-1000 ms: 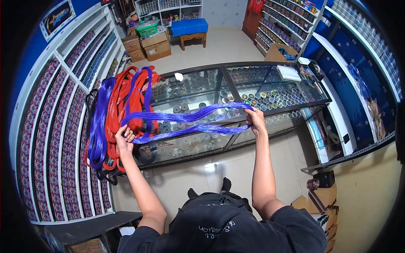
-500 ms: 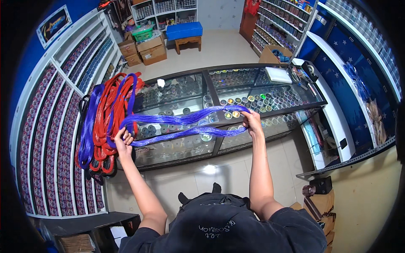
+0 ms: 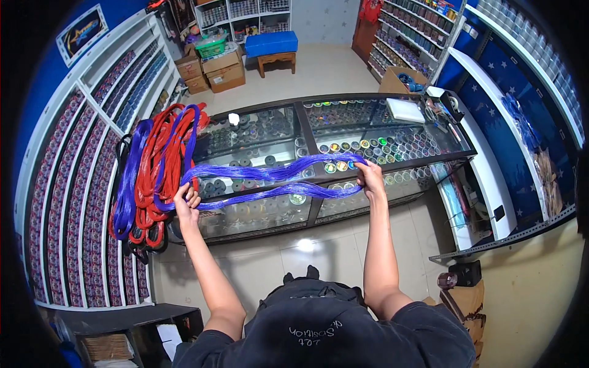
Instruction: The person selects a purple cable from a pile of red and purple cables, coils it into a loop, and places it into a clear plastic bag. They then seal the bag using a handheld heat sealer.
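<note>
A loop of shiny blue-purple thread, a skein (image 3: 264, 173), is stretched sideways between my two hands above a glass display counter. My right hand (image 3: 372, 178) has its fingers closed around the skein's right end. At the other end my left hand (image 3: 188, 205) is closed on the skein, beside a pile of similar hanks. That pile holds red skeins (image 3: 161, 156) in the middle and another blue-purple skein (image 3: 127, 191) on the left, with some black strands at its edge. The two strands of the held loop run roughly parallel, slightly wavy, with a gap between them.
The dark-framed glass counter (image 3: 308, 132) holds rows of round spools. On its top lie a white box (image 3: 405, 110) and a small white object (image 3: 234, 119). Tall shelves (image 3: 70, 184) stand at the left. A blue-topped stool (image 3: 271, 45) and cardboard boxes (image 3: 224, 72) are beyond.
My left hand has shifted slightly right and bunched closer along the skein. My right hand has moved a little to the right. Both keep hold of the skein.
</note>
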A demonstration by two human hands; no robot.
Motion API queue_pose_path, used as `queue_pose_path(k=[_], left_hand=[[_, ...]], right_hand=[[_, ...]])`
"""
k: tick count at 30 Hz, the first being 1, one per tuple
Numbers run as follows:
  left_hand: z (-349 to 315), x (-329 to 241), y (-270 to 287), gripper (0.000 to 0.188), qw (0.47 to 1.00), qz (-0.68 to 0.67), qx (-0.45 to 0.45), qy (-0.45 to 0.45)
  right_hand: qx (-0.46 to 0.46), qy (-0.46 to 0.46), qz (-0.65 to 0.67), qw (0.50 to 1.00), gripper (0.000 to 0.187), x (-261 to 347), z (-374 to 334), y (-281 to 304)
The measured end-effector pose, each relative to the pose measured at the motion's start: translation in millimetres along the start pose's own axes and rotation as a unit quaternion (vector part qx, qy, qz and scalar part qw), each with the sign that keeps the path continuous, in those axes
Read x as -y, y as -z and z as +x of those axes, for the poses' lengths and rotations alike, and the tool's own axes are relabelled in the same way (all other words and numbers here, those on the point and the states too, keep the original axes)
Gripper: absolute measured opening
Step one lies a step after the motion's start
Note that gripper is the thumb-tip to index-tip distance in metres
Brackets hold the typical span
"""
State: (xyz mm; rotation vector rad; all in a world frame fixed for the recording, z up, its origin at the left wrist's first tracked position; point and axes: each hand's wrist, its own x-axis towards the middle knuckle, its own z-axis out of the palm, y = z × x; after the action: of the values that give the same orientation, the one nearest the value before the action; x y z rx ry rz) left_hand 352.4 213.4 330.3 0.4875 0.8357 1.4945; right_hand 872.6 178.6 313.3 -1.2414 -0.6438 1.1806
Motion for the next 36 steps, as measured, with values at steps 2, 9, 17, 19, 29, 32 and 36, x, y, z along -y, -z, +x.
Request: queue_pose_path(k=[2,9,17,19,29,32,36], left_hand=[[0,-3,7,0.031,1.000,-0.006,-0.003,0.004],[1,-4,11,0.029,1.000,-0.004,-0.003,0.003],[6,18,-20,0.035,1.000,0.014,-0.005,0.007],[4,23,-34,0.035,1.000,0.016,-0.010,-0.002],[2,77,-86,0.033,1.000,0.016,0.008,0.000],[-8,93,-113,0.030,0.999,0.016,-0.027,0.005],[-9,114,-125,0.029,1.000,0.004,-0.013,0.003]], right_hand=[[-0.012,0.001,-0.011,1.000,0.003,3,-6,-7],[-0.009,-0.001,0.009,1.000,0.005,2,-14,-5],[-0.030,0.010,-0.002,0.999,0.004,6,-5,19],[-0.023,0.003,0.000,1.000,0.001,10,0,31],[-0.010,0.011,0.004,1.000,0.003,32,33,101],[-0.012,0.005,0.007,1.000,0.003,38,39,122],[-0.015,-0.002,0.009,1.000,0.003,46,51,147]])
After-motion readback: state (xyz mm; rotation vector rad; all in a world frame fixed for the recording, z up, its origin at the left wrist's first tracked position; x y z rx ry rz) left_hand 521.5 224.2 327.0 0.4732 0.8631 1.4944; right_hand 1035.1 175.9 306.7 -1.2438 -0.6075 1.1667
